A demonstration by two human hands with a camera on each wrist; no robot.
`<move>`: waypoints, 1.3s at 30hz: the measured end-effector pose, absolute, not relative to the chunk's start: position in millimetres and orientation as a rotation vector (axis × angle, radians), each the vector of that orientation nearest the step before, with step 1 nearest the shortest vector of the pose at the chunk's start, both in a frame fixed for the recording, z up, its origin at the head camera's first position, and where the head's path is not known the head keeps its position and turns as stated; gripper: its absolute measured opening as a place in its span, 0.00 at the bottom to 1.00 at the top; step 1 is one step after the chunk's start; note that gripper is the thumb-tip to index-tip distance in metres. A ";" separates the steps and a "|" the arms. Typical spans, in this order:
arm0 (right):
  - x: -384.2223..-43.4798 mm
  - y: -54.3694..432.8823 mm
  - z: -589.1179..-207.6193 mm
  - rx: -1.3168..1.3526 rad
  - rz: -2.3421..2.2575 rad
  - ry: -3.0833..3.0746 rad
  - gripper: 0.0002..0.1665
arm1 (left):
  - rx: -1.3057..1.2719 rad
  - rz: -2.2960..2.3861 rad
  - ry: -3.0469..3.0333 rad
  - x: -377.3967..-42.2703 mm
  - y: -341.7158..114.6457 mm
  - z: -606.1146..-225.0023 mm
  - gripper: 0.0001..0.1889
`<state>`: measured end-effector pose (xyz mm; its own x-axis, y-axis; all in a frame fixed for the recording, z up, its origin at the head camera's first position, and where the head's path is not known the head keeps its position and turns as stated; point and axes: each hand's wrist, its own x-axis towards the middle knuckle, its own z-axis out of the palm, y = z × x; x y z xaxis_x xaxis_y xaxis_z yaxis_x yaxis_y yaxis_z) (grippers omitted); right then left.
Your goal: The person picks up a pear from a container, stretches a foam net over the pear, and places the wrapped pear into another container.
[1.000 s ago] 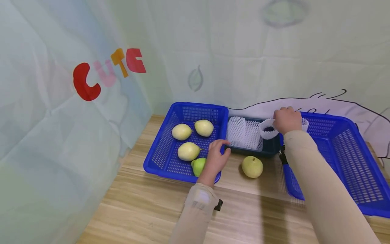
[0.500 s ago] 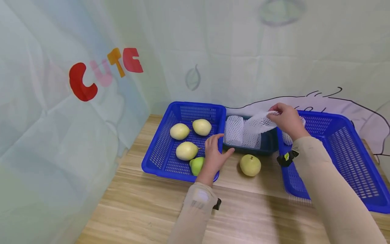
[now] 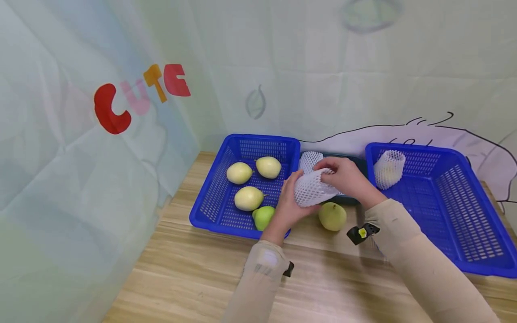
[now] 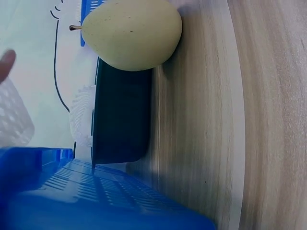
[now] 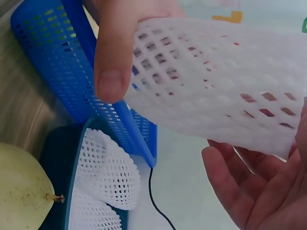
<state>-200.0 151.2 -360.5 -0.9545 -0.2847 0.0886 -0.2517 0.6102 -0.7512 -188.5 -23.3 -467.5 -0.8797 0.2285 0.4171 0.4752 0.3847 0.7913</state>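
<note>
Above the dark teal box (image 3: 351,200), a white foam fruit net (image 3: 315,188) is held between both hands. My left hand (image 3: 287,207) grips its left end, the thumb lying across the mesh in the right wrist view. My right hand (image 3: 346,178) pinches the other end; in the right wrist view some of its fingers (image 5: 230,179) are spread below the mesh. On the table just in front of the box stands a pale yellow pear (image 3: 332,216), close under the left thumb. More foam nets (image 5: 108,167) lie in the teal box.
At the left, a blue basket (image 3: 202,215) contains several pears and a greener fruit (image 3: 263,218). Another blue basket (image 3: 456,211) at the right contains a net-wrapped fruit (image 3: 389,169) in its back left corner. A printed cloth (image 3: 323,67) hangs behind the wooden table (image 3: 194,269).
My right hand has lifted a foam net from the teal box and brought it left and down to my left hand. The left hand, earlier open beside the left basket, now holds the net too.
</note>
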 end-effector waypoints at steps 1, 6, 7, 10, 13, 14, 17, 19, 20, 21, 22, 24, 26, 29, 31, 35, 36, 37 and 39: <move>-199.4 151.0 -360.7 -0.456 -1.309 2.774 0.14 | -0.629 -1.493 -2.391 -188.9 -22.9 -467.7 0.49; -198.0 153.8 -360.9 -0.399 -1.321 2.774 0.17 | -0.689 -1.419 -2.306 -191.2 -22.9 -469.1 0.39; -197.8 154.6 -360.8 -0.383 -1.305 2.771 0.17 | -0.717 -1.395 -2.285 -192.2 -23.1 -469.7 0.37; -198.4 156.9 -361.6 -0.340 -1.209 2.770 0.17 | -0.819 -1.297 -2.241 -194.8 -23.8 -471.4 0.32; -201.2 161.5 -364.6 -0.241 -1.160 2.749 0.17 | -0.881 -1.240 -2.251 -195.2 -24.8 -471.9 0.27; -202.6 164.0 -366.2 -0.205 -1.151 2.756 0.16 | -0.890 -1.232 -2.268 -194.4 -25.1 -471.5 0.25; -207.4 174.5 -371.6 -0.090 -1.191 2.787 0.11 | -0.891 -1.246 -2.320 -192.5 -25.1 -470.1 0.21; -210.0 181.7 -374.3 -0.037 -1.223 2.827 0.10 | -0.889 -1.246 -2.346 -191.6 -24.9 -469.4 0.19; -211.0 185.0 -375.4 -0.018 -1.234 2.849 0.10 | -0.892 -1.236 -2.355 -191.3 -24.7 -469.1 0.19; -211.9 187.8 -376.3 0.000 -1.252 2.859 0.09 | -0.895 -1.221 -2.361 -191.2 -24.6 -468.8 0.19; -212.1 189.7 -376.6 0.013 -1.264 2.864 0.09 | -0.897 -1.206 -2.364 -191.0 -24.5 -468.8 0.19; -212.0 191.6 -376.9 0.015 -1.295 2.839 0.10 | -0.899 -1.184 -2.366 -190.6 -24.3 -468.6 0.19; -211.0 190.1 -376.2 -0.016 -1.319 2.787 0.11 | -0.897 -1.177 -2.365 -190.6 -24.3 -468.6 0.20; -208.5 183.5 -373.3 -0.095 -1.346 2.699 0.14 | -0.857 -1.231 -2.380 -190.2 -23.8 -468.6 0.29; -206.8 177.5 -369.6 -0.150 -1.354 2.655 0.17 | -0.807 -1.273 -2.393 -189.7 -23.3 -468.1 0.38; -203.1 167.9 -362.5 -0.268 -1.401 2.586 0.19 | -0.697 -1.314 -2.386 -188.9 -22.2 -468.3 0.51; -202.3 167.1 -361.3 -0.295 -1.416 2.563 0.20 | -0.669 -1.314 -2.380 -188.8 -22.0 -468.5 0.51; -201.5 166.9 -360.6 -0.318 -1.438 2.539 0.20 | -0.640 -1.313 -2.372 -188.7 -21.8 -468.6 0.51; -199.5 168.4 -359.5 -0.356 -1.485 2.485 0.23 | -0.564 -1.302 -2.362 -188.6 -21.4 -468.7 0.50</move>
<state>-199.5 168.4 -359.5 -0.9454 -0.3187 -0.0676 -0.0916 0.4590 -0.8837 -188.6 -21.4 -468.7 -0.8456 0.1599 0.5094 0.5161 0.4892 0.7031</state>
